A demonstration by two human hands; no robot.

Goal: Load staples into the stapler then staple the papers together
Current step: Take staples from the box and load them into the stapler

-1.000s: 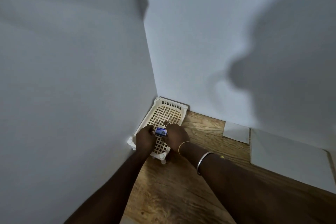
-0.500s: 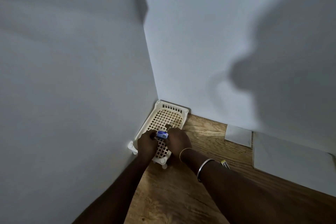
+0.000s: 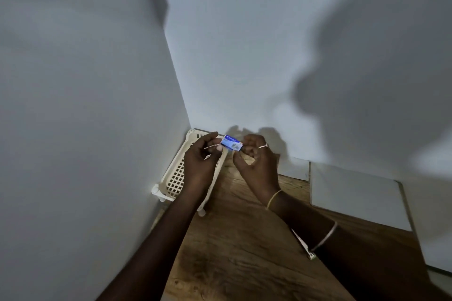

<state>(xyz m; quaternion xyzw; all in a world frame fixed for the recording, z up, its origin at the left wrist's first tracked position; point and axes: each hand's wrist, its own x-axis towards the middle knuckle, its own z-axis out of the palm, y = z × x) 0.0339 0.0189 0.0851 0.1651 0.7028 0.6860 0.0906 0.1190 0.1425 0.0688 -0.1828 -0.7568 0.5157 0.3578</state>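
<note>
A small blue staple box [image 3: 231, 143] is held up between both hands above the far end of a cream lattice basket [image 3: 176, 179]. My left hand [image 3: 203, 162] pinches its left end, with a thin silvery strip showing at the fingertips. My right hand [image 3: 256, 162] holds its right end. White papers [image 3: 354, 194] lie on the wooden desk [image 3: 234, 247] to the right. A slim white object [image 3: 304, 244], partly hidden under my right forearm, lies on the desk; I cannot tell whether it is the stapler.
The basket stands in the corner where two white walls meet. A smaller white sheet [image 3: 294, 168] leans at the base of the back wall. Another white edge [image 3: 440, 273] shows at the far right.
Both hands have lifted the blue box up out of the basket and away from its floor. The camera view has shifted slightly.
</note>
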